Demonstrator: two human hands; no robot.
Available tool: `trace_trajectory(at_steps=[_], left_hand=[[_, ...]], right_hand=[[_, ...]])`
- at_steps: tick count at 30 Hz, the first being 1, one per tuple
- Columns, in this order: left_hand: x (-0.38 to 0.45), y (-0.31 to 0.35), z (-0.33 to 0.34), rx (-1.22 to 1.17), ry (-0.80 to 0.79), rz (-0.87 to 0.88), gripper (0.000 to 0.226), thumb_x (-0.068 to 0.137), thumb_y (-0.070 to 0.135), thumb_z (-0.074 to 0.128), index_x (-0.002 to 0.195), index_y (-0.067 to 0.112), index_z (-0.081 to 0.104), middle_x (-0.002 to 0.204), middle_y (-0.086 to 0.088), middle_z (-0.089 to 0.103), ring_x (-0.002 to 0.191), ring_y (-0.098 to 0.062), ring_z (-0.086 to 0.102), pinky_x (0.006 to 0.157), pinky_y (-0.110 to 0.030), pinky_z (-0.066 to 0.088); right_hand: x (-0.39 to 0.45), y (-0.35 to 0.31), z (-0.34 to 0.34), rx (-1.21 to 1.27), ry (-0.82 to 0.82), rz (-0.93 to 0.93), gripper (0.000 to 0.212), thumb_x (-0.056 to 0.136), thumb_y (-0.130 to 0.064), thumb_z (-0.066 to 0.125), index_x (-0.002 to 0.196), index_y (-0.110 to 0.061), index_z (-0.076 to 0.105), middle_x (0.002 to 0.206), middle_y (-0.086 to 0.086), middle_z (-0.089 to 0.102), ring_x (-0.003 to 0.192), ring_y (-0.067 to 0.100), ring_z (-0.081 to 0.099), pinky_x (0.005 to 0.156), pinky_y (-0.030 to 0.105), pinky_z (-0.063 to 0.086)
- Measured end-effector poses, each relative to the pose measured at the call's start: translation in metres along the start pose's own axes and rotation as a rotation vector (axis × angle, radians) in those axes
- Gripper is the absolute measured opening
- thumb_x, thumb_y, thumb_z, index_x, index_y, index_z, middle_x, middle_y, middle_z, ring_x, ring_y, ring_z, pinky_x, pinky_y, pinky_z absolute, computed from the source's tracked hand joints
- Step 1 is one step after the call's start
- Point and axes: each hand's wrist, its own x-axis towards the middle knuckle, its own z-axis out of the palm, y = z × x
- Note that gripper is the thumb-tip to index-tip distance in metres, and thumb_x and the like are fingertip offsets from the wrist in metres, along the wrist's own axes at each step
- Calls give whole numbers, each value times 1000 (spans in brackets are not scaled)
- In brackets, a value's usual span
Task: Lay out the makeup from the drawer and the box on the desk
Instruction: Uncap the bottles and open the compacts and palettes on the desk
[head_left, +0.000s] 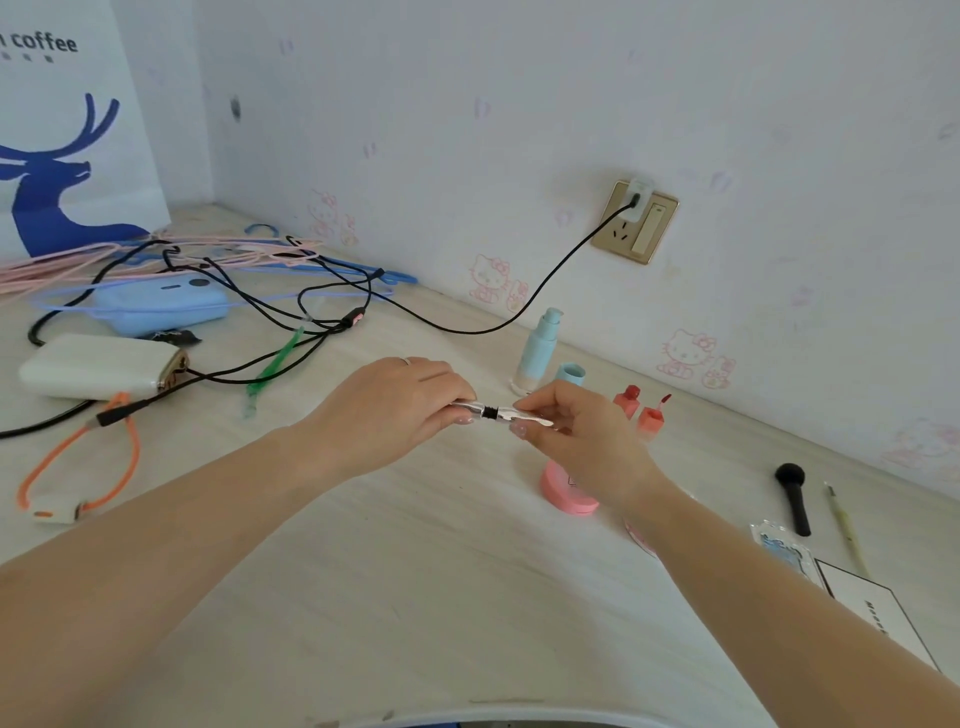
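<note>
A single wide-angle view comes from the person's head, looking forward and steeply down over the desk (467, 597). It faces the wall (519, 104) behind the desk, which runs at a slant from upper left to lower right, with the room's corner at upper left. Both forearms enter from the bottom edge and the left hand (395, 405) and right hand (576, 431) meet near the middle, close to the lens. Straight edges bow toward the borders. No second view exists to share the scene.
</note>
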Motion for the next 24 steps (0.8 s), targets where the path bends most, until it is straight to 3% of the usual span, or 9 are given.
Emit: trace_trajectory(at_steps=[3,7,10,14,20,24], left_hand=[[-1,-8,6,25,-15,14,33,91,42,38,90,23,66,77,9,62,64,-18,57,55,-28,45],[-7,-19,14,46,-32,3,33,89,41,39,87,23,66,74,9,63,62,-18,58,53,-24,43],[-8,-26,23,45,-58,-6,33,89,42,38,87,24,65,74,9,62,63,-18,58,53,-24,43],[-8,-37,35,47,-95,-11,31,88,44,38,87,25,63,75,9,63,64,-17,58,54,-29,46],[0,-57,50,88,-125,-31,10,83,28,65,89,20,67,79,6,68,70,-21,63,59,-28,46],[6,-64,55,66,-123,-52,11,83,28,66,90,19,68,82,4,68,74,-23,62,62,-28,47]], right_hand=[[4,3,3,-77,22,-3,20,80,-21,73,82,-36,60,89,-8,69,85,6,63,71,5,43],[9,13,8,-171,28,25,14,79,-23,73,87,-29,63,83,-14,67,78,-5,58,67,1,40],[13,21,12,-205,7,53,13,80,-24,72,87,-29,64,77,-22,61,76,-7,55,67,7,39],[21,32,17,-297,-19,80,11,81,-30,70,88,-33,61,83,-18,63,82,-2,56,70,11,39],[35,43,17,-421,-15,108,11,84,-34,65,94,-31,65,93,-13,68,94,8,61,83,30,49],[44,46,16,-434,-18,94,14,84,-34,65,95,-27,66,94,-11,66,93,9,59,84,31,49]])
